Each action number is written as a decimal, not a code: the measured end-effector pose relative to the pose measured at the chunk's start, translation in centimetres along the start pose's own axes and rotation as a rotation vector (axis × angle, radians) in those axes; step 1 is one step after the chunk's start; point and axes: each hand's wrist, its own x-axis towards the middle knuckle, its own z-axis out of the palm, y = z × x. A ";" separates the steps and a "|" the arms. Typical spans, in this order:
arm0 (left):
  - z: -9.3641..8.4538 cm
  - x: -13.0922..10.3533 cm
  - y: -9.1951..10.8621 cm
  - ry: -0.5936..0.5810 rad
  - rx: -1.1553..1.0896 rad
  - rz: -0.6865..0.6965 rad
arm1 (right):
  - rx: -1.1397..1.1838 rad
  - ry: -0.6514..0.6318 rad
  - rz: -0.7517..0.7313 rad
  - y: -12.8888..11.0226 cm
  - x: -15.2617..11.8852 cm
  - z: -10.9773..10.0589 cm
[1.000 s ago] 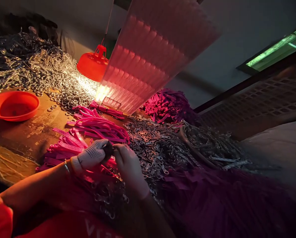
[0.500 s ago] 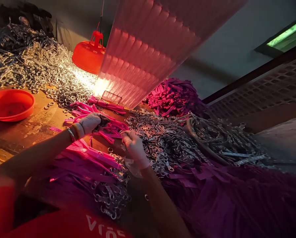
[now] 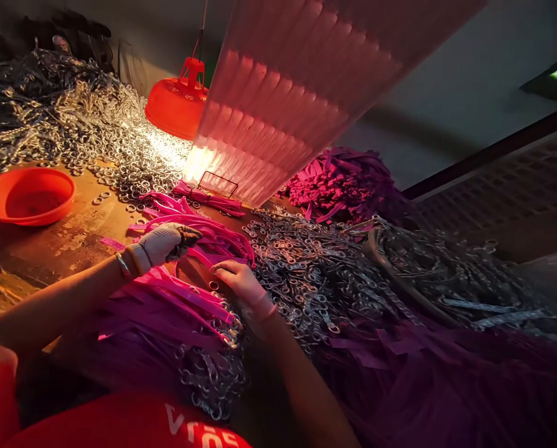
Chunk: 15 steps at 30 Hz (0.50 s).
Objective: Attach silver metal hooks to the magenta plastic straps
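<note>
My left hand (image 3: pixel 165 242), in a white knit glove with dark fingertips, is closed on a pink strap (image 3: pixel 176 269) that hangs below its fingers. My right hand (image 3: pixel 238 280), in a thin pale glove, pinches a small metal ring at its fingertips, lower and to the right of the left hand. Loose pink straps (image 3: pixel 217 233) lie just behind both hands. In front of them is a bundle of pink straps (image 3: pixel 166 292) with metal rings on its ends (image 3: pixel 215 379). A single ring (image 3: pixel 213 285) rests below my right fingertips.
An orange bowl (image 3: pixel 28 214) stands at the left. A heap of metal rings (image 3: pixel 114 124) lies under a hanging red lamp (image 3: pixel 175 106), beside a translucent hanging sheet (image 3: pixel 278 99). Metal hooks (image 3: pixel 297 267) and purple straps (image 3: pixel 422 373) fill the right side.
My right hand has moved left and slightly down, closer to my left hand. The left hand keeps its closed hold, and the whole view has shifted slightly.
</note>
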 end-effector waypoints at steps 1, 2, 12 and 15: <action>0.1 -0.3 -0.3 -0.017 0.079 0.031 | 0.069 0.003 0.013 -0.6 -0.8 -0.3; 0.4 -0.7 -0.5 -0.043 0.161 0.068 | 0.168 0.011 0.030 -1.3 -1.6 -0.6; 5.7 -7.0 0.7 -0.250 0.352 0.316 | 0.430 0.318 0.045 -8.9 -8.2 -2.8; 5.3 -8.6 0.1 -0.220 0.137 0.168 | 0.198 0.378 -0.040 -9.5 -9.7 -1.8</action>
